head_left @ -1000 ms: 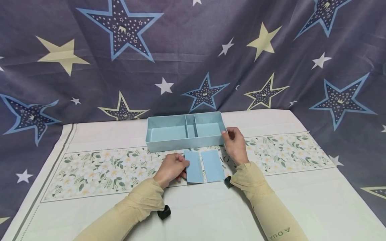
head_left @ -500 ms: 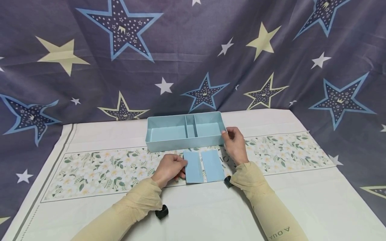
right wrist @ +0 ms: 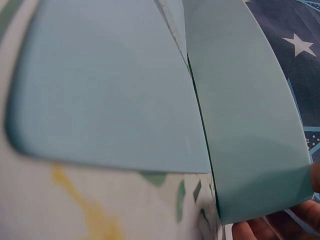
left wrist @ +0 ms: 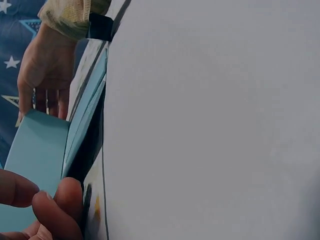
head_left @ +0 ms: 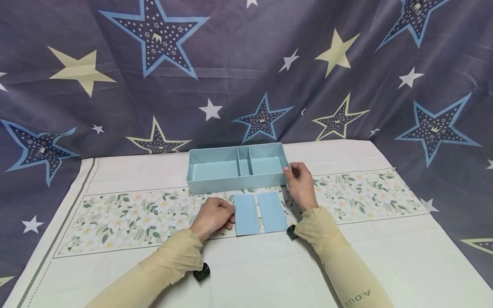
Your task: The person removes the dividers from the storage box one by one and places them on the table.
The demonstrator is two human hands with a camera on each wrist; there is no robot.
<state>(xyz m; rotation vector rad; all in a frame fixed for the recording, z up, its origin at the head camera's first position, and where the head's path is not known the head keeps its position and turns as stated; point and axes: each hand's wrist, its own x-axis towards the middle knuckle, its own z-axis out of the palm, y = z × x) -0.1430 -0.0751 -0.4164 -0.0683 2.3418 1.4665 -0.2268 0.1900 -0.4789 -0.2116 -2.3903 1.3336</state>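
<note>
A light blue compartment box (head_left: 231, 185) with two dividers sits at the back middle of the table. My right hand (head_left: 301, 187) grips its front right corner, with the thumb at the rim and fingers behind and under the end in the right wrist view. In front of the box lie two flat blue panels side by side, a left panel (head_left: 247, 216) and a right panel (head_left: 272, 211). Fingertips of my left hand (head_left: 212, 216) are at the left panel's left edge. Loosely bent fingers (left wrist: 70, 192) show in the left wrist view; a dark gap runs beneath the panels.
A white tablecloth (head_left: 246, 273) with a floral band (head_left: 135, 218) covers the table. Behind and around it hangs a dark star-patterned cloth (head_left: 239, 55). Black straps (head_left: 201, 272) circle both wrists.
My left hand has moved slightly left, its thumb sliding off the left panel's top. That panel's left edge has come down and lies flatter. The right hand and box have stayed put.
</note>
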